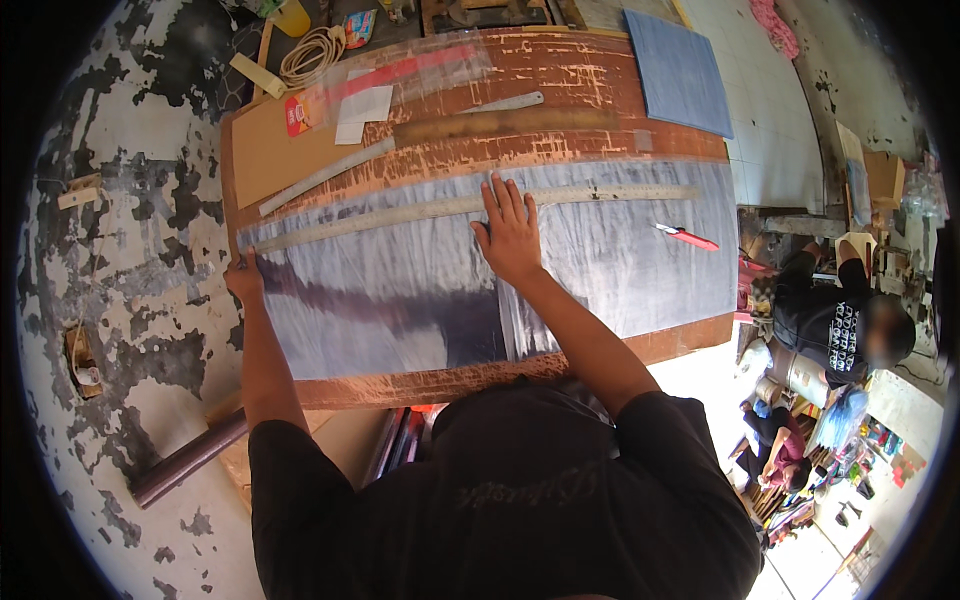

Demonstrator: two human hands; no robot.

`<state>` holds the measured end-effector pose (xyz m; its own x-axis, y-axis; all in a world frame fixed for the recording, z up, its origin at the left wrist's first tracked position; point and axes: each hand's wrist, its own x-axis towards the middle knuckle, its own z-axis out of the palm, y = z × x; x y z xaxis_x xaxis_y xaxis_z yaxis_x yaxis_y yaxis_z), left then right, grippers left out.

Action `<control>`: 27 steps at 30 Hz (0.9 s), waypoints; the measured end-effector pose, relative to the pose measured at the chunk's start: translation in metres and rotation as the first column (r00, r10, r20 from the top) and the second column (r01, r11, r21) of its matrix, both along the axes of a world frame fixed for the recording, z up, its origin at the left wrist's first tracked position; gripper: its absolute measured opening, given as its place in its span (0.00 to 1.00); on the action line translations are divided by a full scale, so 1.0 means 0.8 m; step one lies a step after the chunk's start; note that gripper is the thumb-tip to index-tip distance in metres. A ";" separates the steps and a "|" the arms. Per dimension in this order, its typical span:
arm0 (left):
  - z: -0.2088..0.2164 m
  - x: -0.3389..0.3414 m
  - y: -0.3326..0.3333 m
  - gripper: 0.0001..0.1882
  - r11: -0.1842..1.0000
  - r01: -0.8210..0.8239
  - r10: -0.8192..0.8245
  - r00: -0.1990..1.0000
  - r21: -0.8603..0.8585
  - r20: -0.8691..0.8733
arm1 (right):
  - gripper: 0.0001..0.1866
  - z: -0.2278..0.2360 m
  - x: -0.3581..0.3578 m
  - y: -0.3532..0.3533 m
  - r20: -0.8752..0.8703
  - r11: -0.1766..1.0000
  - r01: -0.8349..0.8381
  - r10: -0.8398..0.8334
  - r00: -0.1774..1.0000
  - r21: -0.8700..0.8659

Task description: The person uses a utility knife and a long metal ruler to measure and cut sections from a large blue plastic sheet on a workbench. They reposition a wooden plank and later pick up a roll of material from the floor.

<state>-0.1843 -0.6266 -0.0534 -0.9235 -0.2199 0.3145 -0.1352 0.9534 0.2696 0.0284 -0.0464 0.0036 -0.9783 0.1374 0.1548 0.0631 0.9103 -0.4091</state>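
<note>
A long metal ruler point(390, 213) lies across a shiny silver-grey sheet point(620, 270) on a worn reddish-brown table point(420, 390). My right hand point(512, 230) rests flat near the ruler's middle, fingers spread and pressing over it. At the ruler's left end, by the sheet's edge, my left hand point(243, 277) has its fingers bent around the end, with some of them hidden. To the right of my right hand, a red utility knife point(690, 238) lies on the sheet, touched by neither hand. A dark band and a seam cross the sheet's near part.
Beyond the sheet lie a second metal ruler point(330, 175), a brown wooden strip point(500, 124), cardboard point(280, 150) and a blue-grey board point(680, 75). A coiled cord point(313, 57) sits at the far left. Two people point(835, 325) are off to the right. A peeling wall point(130, 250) stands close on the left.
</note>
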 end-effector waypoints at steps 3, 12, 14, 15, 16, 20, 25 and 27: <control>0.002 0.005 -0.007 0.32 0.998 0.023 -0.023 1.000 0.066 0.004 | 0.36 -0.001 0.006 0.005 0.057 0.999 -0.016 0.018 0.998 -0.038; -0.008 0.000 -0.007 0.34 0.997 0.030 -0.034 0.998 0.076 0.055 | 0.38 -0.005 0.006 0.014 0.085 0.999 -0.027 0.029 0.996 -0.026; -0.005 -0.003 -0.014 0.34 0.997 0.032 -0.036 0.997 0.069 0.067 | 0.39 -0.004 0.006 0.015 0.055 0.998 -0.045 0.048 0.997 -0.046; -0.003 -0.003 -0.020 0.34 0.998 0.022 -0.026 0.997 0.066 0.066 | 0.39 -0.002 0.007 0.017 0.018 0.991 -0.059 0.062 0.998 -0.123; -0.004 -0.002 -0.021 0.35 0.998 0.015 -0.019 0.997 0.064 0.070 | 0.39 -0.002 0.009 0.023 -0.005 0.987 -0.057 0.057 0.998 -0.152; -0.003 -0.004 -0.014 0.34 0.997 0.060 -0.062 0.997 0.047 0.044 | 0.36 -0.001 0.034 0.062 -0.093 0.976 0.178 -0.190 0.977 -0.124; 0.004 -0.004 0.006 0.29 0.985 0.174 -0.173 0.984 0.018 -0.028 | 0.32 -0.010 0.067 0.135 -0.147 0.880 0.472 -0.475 0.868 -0.057; 0.002 -0.012 0.014 0.29 0.987 0.161 -0.160 0.987 0.030 -0.013 | 0.31 -0.021 0.073 0.154 -0.164 0.895 0.442 -0.446 0.880 -0.065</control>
